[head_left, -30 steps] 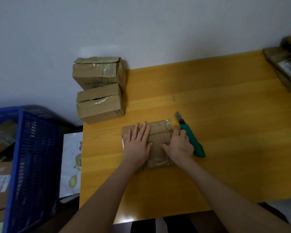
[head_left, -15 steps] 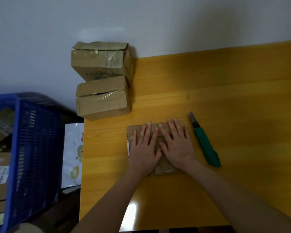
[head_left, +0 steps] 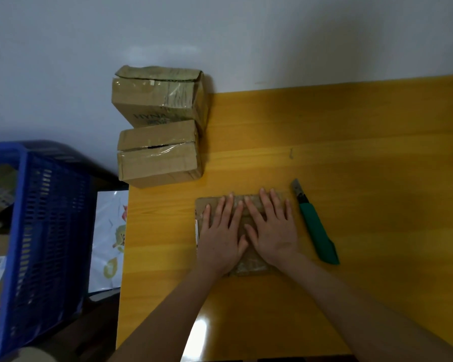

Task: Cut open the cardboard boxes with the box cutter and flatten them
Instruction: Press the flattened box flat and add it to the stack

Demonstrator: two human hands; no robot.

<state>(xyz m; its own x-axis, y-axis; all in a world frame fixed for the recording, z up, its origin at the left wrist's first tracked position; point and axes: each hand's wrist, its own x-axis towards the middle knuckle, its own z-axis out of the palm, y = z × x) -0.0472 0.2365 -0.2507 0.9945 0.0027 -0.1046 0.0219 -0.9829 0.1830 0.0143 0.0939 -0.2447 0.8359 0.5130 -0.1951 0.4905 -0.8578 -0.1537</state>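
Flattened cardboard box [head_left: 250, 265], brown with shiny tape, lying on a glossy yellow-orange wooden table [head_left: 351, 152], pinned under both palms. Left hand [head_left: 221, 239] and right hand [head_left: 273, 231] side by side, fingers straight and spread, pressing flat, gripping nothing. Green-handled box cutter [head_left: 315, 228] just right of the right hand, untouched. Two taped cartons [head_left: 157, 160], touching, at the table's far left corner against a plain pale wall [head_left: 220, 35]. Blue slotted plastic crate [head_left: 45, 226] off left, apparently holding more cardboard.

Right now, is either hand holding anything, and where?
Nothing gripped. Left hand and right hand press flat, fingers straight, on the flattened box; box cutter lies untouched.
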